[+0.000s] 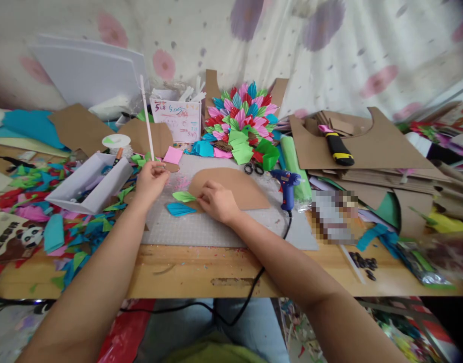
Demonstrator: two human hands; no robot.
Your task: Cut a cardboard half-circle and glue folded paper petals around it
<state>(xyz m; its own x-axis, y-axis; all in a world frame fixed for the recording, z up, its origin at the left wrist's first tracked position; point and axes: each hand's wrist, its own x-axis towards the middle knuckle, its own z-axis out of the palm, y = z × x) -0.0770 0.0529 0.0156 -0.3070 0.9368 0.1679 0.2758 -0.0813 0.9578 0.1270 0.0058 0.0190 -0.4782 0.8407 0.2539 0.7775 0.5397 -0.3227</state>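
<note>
Floral cloth backs a cluttered wooden desk (pixel 186 272). On its grey mat (pixel 216 229) lies a brown half-round cardboard piece (pixel 235 189). At the cardboard's left edge the right hand (pixel 216 202) has its grip pinched shut on a green folded paper leaf (pixel 183 196). Further left of the cardboard, the left hand (pixel 151 179) has its grip closed round a thin white stick (pixel 147 118), held upright. A blue glue gun (pixel 287 184) stands right of the cardboard.

A blue glue gun (pixel 286 184) stands just right of the right hand (pixel 218 201); a white tray (pixel 91 182) lies left of the left hand (pixel 151 180).
</note>
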